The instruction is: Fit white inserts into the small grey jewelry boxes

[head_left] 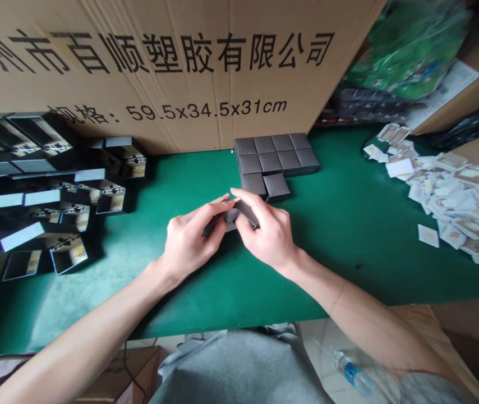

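centrally, left hand (pixel 193 235) and right hand (pixel 270 233) gripping dark box (pixel 231 215) | green tabletop (pixel 340 224) | carton (pixel 180 84) behind

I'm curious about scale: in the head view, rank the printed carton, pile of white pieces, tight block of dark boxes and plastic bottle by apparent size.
Largest: printed carton
Pile of white pieces
Tight block of dark boxes
Smallest: plastic bottle

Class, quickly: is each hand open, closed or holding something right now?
Left hand: closed, holding the left side of a small dark box.
Right hand: closed, holding that box's right side.
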A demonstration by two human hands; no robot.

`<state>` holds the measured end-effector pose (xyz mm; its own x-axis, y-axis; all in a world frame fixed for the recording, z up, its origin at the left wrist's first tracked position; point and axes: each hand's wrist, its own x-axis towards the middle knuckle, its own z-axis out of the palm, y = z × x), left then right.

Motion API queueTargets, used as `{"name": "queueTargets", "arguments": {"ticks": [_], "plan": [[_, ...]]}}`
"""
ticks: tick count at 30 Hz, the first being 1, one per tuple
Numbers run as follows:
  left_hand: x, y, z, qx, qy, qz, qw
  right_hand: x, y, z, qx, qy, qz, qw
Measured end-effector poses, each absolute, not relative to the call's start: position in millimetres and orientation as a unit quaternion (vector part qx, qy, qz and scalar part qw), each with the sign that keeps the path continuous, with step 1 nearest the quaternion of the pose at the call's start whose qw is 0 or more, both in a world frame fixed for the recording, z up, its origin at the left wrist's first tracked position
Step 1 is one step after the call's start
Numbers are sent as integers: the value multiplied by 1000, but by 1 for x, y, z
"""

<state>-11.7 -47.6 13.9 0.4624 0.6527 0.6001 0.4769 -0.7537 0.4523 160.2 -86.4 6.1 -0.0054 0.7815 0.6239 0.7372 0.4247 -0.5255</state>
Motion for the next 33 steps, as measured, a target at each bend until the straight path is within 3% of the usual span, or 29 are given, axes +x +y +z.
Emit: {"name": "queueTargets", "arguments": {"ticks": [15,33], "plan": [[-11,-49,13,849,343,379,135,162,-86,8,-544,-716,18,437],[-12,-49,10,842,365,372,141,161,-85,9,-518,-722,97,449]]}}
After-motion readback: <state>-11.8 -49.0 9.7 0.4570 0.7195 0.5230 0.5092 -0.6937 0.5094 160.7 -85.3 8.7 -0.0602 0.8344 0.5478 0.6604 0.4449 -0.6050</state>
